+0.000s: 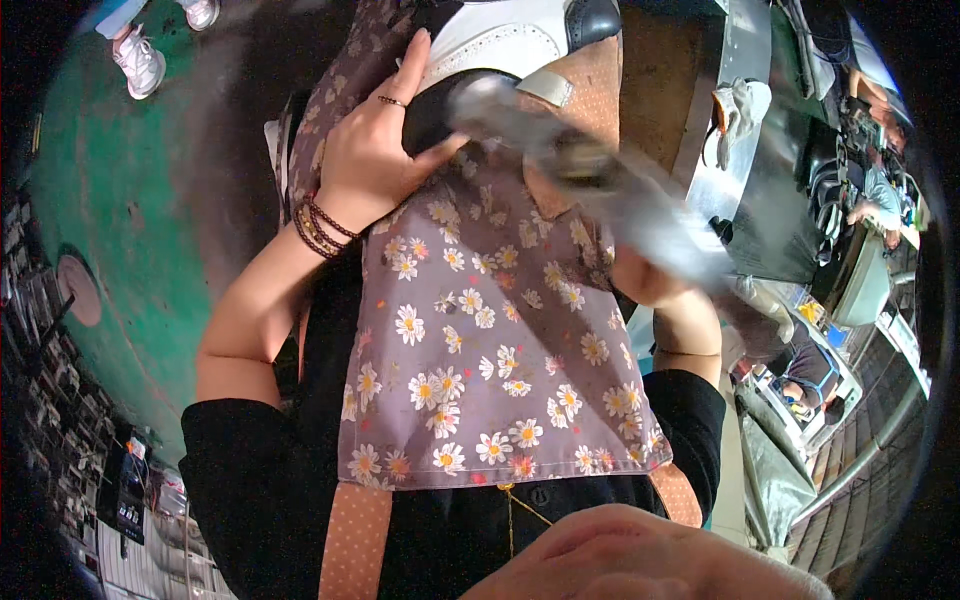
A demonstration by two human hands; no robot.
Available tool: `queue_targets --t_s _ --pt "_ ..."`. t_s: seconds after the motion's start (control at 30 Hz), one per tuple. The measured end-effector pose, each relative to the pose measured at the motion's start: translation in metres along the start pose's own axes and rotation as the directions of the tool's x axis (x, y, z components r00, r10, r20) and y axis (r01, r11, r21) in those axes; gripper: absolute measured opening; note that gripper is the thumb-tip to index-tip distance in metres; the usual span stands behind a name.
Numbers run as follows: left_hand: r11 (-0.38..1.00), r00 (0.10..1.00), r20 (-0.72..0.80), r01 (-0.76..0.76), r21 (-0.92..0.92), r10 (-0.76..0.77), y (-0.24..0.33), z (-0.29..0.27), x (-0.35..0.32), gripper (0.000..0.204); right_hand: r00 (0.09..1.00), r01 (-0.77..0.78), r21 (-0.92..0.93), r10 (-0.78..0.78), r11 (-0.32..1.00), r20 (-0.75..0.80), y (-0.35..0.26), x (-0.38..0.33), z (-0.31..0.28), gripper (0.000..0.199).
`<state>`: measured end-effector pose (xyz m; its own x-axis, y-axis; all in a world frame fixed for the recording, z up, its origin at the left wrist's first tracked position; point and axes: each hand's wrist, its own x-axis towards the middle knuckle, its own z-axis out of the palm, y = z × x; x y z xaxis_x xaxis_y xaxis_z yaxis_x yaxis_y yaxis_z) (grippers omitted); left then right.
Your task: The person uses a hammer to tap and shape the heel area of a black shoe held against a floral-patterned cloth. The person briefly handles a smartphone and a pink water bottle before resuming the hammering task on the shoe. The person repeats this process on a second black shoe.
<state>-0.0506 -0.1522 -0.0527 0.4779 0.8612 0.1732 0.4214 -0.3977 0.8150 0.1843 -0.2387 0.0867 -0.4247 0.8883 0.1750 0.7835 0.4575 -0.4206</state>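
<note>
Right now your left hand (375, 150) sits at about eleven o'clock in the view, fingers spread and laid flat, palm down, on a white shoe (495, 40) with a dark sole edge. The thumb points toward three o'clock and touches the near end of a blurred grey tool (590, 180). A thin ring sits on one finger, and dark beaded bracelets (318, 225) wrap the wrist.

The shoe lies at twelve o'clock, resting against the upper edge of your flowered apron (490, 340). Its dark toe cap (592, 18) points toward one o'clock. The apron, mauve with white daisies, runs from the shoe down to six o'clock, with orange dotted straps (355, 545) below it.

Your right hand (650, 280) is at about three o'clock from the centre, mostly hidden behind the grey tool. It is wrapped around the far end of that tool, though the blur keeps you from seeing the fingers clearly. The tool slants from the shoe's edge down toward four o'clock and is too smeared to tell its kind.

Beyond the shoe, at one o'clock, stands a metal surface (745, 60) with a crumpled pale rag (738, 110) on it. At ten o'clock lies a green floor (110, 200), where another person's white sneaker (138, 62) shows near the top edge. At two o'clock, well apart, other people sit at benches.
</note>
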Motion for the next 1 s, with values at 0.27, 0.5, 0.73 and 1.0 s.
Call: queue_targets --t_s 0.27,0.5,0.73,1.0 --pt "1.0 0.999 -0.037 -0.021 -0.008 0.021 0.0 0.0 0.001 0.097 0.98 0.124 0.117 -0.14 0.985 0.144 -0.006 0.004 0.006 0.07" --pt "0.999 0.999 -0.03 -0.033 0.025 0.034 -0.008 0.0 0.001 0.093 0.946 0.102 0.037 -0.108 0.994 0.306 -0.01 0.004 0.013 0.07" --pt "0.999 0.999 -0.015 -0.042 -0.007 0.042 -0.01 -0.002 0.002 0.1 0.955 0.186 -0.114 -0.152 0.976 0.255 0.002 0.0 0.036 0.069" --pt "0.995 0.998 0.061 0.036 -0.092 -0.031 -0.009 -0.009 0.002 0.101 0.945 0.295 -0.033 -0.286 0.955 0.157 0.003 0.001 0.036 0.07"
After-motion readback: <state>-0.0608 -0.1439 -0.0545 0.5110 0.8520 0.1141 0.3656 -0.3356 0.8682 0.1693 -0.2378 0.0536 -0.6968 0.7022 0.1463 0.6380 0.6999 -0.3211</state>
